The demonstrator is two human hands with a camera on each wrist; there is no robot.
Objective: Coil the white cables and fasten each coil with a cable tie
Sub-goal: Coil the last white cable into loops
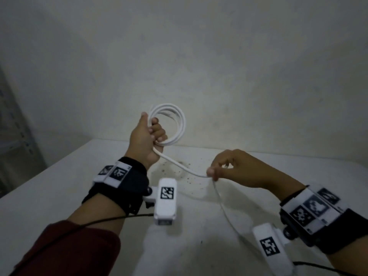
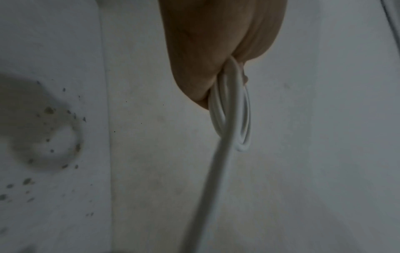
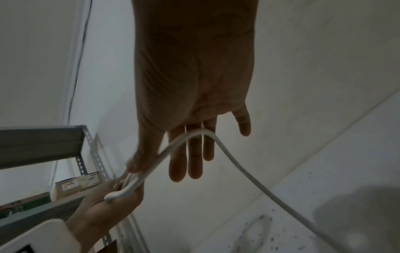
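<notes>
My left hand (image 1: 153,134) is raised above the table's far edge and grips a coil of white cable (image 1: 179,124) of several loops, fingers curled through it. The left wrist view shows the coil (image 2: 240,119) edge-on below the palm. One strand (image 1: 179,166) leaves the coil and sags across to my right hand (image 1: 212,175), which pinches it lightly between thumb and fingers. In the right wrist view the cable (image 3: 199,134) lies across those fingers (image 3: 177,162). Below that hand the loose cable (image 1: 225,212) hangs down to the table.
The white table (image 1: 59,186) carries dark specks and a ring-shaped stain (image 1: 179,170) under the hands. A plain wall (image 1: 199,56) stands right behind it. A metal shelf (image 3: 43,145) with a cardboard box (image 3: 78,184) stands to the left.
</notes>
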